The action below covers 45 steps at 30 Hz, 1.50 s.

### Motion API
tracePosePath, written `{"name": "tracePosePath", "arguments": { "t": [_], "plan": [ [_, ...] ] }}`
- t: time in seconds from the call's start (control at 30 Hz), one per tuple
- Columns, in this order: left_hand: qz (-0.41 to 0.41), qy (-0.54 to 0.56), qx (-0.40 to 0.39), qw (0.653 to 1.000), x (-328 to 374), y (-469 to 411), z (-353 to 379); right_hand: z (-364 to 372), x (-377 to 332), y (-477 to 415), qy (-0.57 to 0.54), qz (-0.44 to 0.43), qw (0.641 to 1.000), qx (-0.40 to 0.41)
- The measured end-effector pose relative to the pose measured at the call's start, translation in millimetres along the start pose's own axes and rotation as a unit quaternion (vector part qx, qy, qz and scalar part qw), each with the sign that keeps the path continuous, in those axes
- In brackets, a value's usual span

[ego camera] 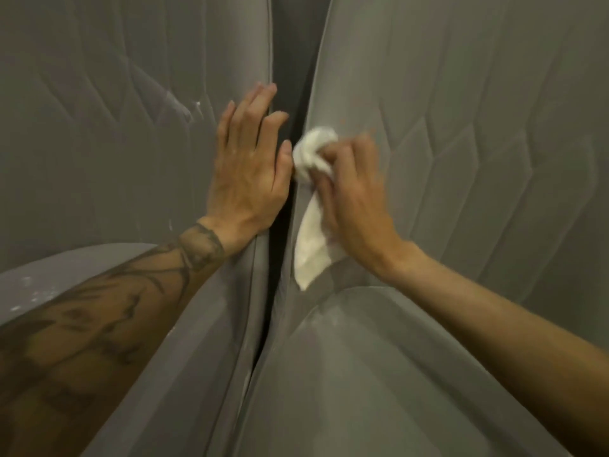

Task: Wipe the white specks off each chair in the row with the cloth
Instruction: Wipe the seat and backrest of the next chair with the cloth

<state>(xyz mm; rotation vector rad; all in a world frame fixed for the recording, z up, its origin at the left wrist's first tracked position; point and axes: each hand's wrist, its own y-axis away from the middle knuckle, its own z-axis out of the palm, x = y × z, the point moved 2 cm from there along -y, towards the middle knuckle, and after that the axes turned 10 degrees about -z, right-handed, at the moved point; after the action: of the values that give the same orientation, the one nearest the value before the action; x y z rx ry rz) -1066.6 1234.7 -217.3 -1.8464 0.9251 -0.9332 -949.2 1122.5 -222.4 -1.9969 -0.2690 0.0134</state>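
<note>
Two grey quilted chairs stand side by side with a narrow dark gap (280, 225) between them. My left hand (248, 169) lies flat, fingers spread, on the right edge of the left chair's backrest (99, 127). My right hand (352, 192) grips a white cloth (313, 206) and presses it against the left edge of the right chair's backrest (478, 127), with the cloth's tail hanging down. White specks (194, 107) mark the left backrest, and more specks (29, 291) dot the left seat.
The right chair's seat cushion (379, 374) fills the lower middle, with a faint pale smear near its back. The left chair's seat (66, 268) is partly hidden by my tattooed left forearm (99, 324).
</note>
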Motion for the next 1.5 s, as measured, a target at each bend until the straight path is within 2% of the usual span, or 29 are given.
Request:
{"name": "tracePosePath", "arguments": {
  "t": [0.1, 0.2, 0.27, 0.33, 0.43, 0.53, 0.57, 0.63, 0.7, 0.73, 0.8, 0.9, 1.0, 1.2, 1.5],
  "plan": [
    [0.002, -0.024, -0.001, 1.0, 0.6, 0.7, 0.1, -2.1, -27.9, 60.9, -0.095, 0.006, 0.989, -0.114],
    [-0.003, -0.029, -0.017, 0.999, 0.2, 2.1, -0.4, -8.8, -51.6, 93.0, -0.179, 0.007, 0.957, -0.229],
    [0.0, -0.033, -0.025, 0.999, -0.8, 2.5, -1.2, -14.6, -64.3, 102.8, -0.193, 0.01, 0.94, -0.281],
    [0.0, -0.043, -0.031, 0.999, -1.4, 1.8, -2.3, -18.3, -61.9, 116.6, -0.153, 0.023, 0.936, -0.317],
    [0.0, -0.047, -0.051, 0.998, 1.8, 3.8, -6.7, -29.6, -33.4, 137.0, -0.094, 0.102, 0.933, -0.332],
    [0.001, -0.034, -0.08, 0.996, 7.7, 15.3, -15.8, -37.9, 5.7, 161.3, 0.037, 0.13, 0.929, -0.346],
    [0.002, -0.025, -0.089, 0.996, 10.0, 23.3, -19.5, -43.0, 20.8, 170.4, 0.082, 0.152, 0.916, -0.362],
    [0.003, 0.001, -0.106, 0.994, 12.3, 42.6, -29.2, -65.1, 45.8, 182.5, 0.171, 0.251, 0.866, -0.398],
    [0.008, 0.022, -0.124, 0.992, 11.5, 63.7, -40.4, -93.8, 60.0, 191.7, 0.258, 0.349, 0.815, -0.384],
    [0.01, 0.028, -0.134, 0.99, 10.3, 74.2, -45.9, -103.5, 63.0, 193.7, 0.282, 0.378, 0.798, -0.376],
    [0.017, 0.025, -0.153, 0.988, 6.2, 93.6, -56.7, -106.1, 61.6, 189.9, 0.298, 0.411, 0.786, -0.353],
    [0.005, 0.02, -0.192, 0.981, -0.3, 117.5, -72.3, -76.1, 48.8, 175.3, 0.257, 0.428, 0.801, -0.331],
    [-0.043, 0.03, -0.24, 0.969, -5.8, 135.5, -80.4, -45.4, 39.9, 164.1, 0.203, 0.427, 0.823, -0.314],
    [-0.065, 0.04, -0.288, 0.954, -8.7, 145.0, -83.3, 8.1, -13.4, 141.8, 0.124, 0.352, 0.843, -0.388],
    [-0.06, 0.074, -0.35, 0.932, -18.0, 162.1, -105.1, -15.5, -113.3, 114.9, 0.002, 0.363, 0.87, -0.334]
  ]
}}
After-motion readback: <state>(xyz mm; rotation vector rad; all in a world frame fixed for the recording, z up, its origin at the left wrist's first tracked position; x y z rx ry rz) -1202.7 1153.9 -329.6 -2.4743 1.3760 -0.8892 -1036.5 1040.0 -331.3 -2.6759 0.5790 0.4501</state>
